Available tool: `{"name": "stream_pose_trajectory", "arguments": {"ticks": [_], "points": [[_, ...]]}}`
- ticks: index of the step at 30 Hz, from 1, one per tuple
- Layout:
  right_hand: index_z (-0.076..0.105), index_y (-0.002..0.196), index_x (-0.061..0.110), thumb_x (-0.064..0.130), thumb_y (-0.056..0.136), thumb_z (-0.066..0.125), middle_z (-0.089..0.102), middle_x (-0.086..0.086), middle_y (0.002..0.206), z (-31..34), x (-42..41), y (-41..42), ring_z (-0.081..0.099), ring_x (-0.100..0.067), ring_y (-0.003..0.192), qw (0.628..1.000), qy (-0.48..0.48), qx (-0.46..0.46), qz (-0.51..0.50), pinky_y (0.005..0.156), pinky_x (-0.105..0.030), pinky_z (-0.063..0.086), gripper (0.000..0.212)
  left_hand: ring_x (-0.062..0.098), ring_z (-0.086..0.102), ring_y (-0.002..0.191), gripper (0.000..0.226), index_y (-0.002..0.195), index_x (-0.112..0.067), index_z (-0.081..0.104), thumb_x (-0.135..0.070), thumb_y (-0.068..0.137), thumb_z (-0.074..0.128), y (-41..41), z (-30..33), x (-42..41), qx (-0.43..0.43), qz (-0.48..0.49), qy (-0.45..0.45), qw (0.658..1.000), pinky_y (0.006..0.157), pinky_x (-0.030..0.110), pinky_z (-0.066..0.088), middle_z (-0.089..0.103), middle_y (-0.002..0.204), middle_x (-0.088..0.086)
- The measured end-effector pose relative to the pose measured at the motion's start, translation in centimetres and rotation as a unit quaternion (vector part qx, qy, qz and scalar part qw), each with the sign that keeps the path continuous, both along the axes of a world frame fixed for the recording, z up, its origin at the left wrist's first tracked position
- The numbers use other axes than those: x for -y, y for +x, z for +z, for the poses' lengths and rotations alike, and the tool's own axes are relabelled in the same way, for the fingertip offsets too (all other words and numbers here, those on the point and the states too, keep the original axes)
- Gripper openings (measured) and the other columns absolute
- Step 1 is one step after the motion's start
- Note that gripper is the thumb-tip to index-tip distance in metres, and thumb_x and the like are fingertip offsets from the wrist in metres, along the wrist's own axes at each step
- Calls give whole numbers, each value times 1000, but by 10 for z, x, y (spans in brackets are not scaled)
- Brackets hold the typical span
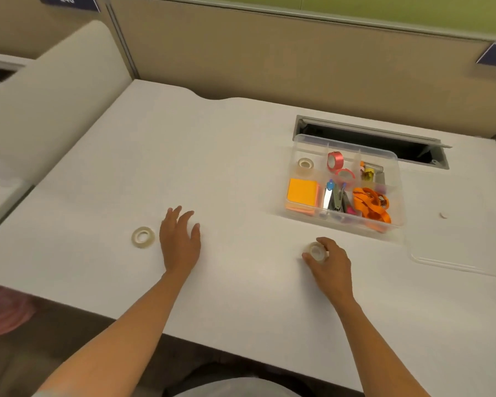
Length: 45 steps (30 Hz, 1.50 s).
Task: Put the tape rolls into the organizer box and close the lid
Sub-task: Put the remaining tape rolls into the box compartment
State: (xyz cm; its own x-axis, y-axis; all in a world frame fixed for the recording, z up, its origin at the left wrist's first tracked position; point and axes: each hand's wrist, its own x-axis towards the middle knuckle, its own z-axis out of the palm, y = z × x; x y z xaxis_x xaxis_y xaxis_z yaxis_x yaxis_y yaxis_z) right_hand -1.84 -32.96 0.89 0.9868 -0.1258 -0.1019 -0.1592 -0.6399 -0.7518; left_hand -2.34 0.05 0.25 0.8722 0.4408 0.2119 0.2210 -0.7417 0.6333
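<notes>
A clear organizer box (400, 193) stands open on the white desk at the right, split into compartments. One clear tape roll (305, 163) lies in its back-left compartment, and two red tape rolls (335, 160) sit in the one beside it. My right hand (328, 260) is closed around a clear tape roll (317, 250) on the desk, in front of the box. My left hand (179, 239) rests flat with fingers spread, holding nothing. A cream tape roll (143, 237) lies flat just left of it. The clear lid (453, 255) lies on the desk to the right of the box.
The box also holds orange sticky notes (302, 193), a stapler and clips (336, 199) and an orange strap (371, 207). Behind the box is an open cable slot (370, 138) in the desk. Beige partition walls stand at the back and left.
</notes>
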Motion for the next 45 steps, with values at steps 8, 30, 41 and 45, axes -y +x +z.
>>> {"name": "stream_pose_trajectory", "arguments": {"ticks": [8,30,41,45], "points": [[58,121,18,28,76,77,60,-2,125,-3,-29,2,51,-22,115,1000,11,-10,26,99,-33,38,50,32,5,146,61,144,-11,27,-26,91,54,-17,-6,-53,-134,174,-8,976,116,48,13,15,157,17],[60,117,23,36,77,77,61,8,116,30,-34,2,56,-10,99,998,44,28,-45,87,-26,47,45,20,50,118,32,108,-11,54,-20,82,70,52,17,14,8,-59,-175,983,97,26,34,53,114,-8],[65,106,10,27,85,69,60,9,118,54,4,65,47,-8,121,995,36,87,17,103,-38,40,27,18,50,120,16,96,-11,67,-22,84,68,145,53,103,12,-181,-151,972,96,23,33,56,130,5],[65,95,13,22,86,69,55,-2,134,58,20,95,44,-17,129,996,13,85,32,104,-36,36,13,17,48,121,18,96,-8,69,-23,86,66,184,65,136,0,-212,-144,967,98,23,33,54,131,5]]}}
